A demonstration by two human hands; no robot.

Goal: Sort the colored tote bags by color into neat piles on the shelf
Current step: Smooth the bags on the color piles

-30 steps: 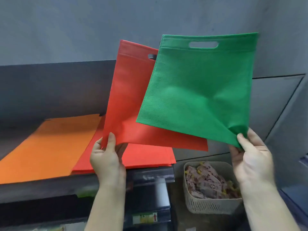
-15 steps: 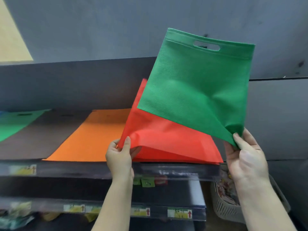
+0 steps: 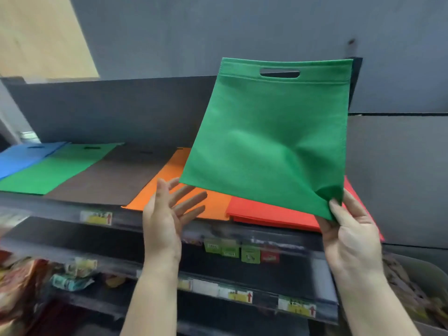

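Note:
My right hand (image 3: 351,236) pinches the lower right corner of a green tote bag (image 3: 271,141), which stands upright in the air with its handle slot at the top. My left hand (image 3: 167,214) is free, fingers spread, just below the bag's lower left corner. On the dark shelf (image 3: 169,226) lie flat piles in a row: blue (image 3: 21,156), green (image 3: 55,168), dark brown (image 3: 114,175), orange (image 3: 169,187) and red (image 3: 274,212). The held bag hides much of the red and orange piles.
Price tags run along the shelf's front rail (image 3: 97,217). A lower shelf holds packaged goods (image 3: 24,275) at the left. A pale basket (image 3: 417,287) with packets stands at the lower right. A grey wall rises behind the shelf.
My left hand has let go of the red bag, which now lies flat on the red pile. The view has swung left, showing the blue, green and brown piles.

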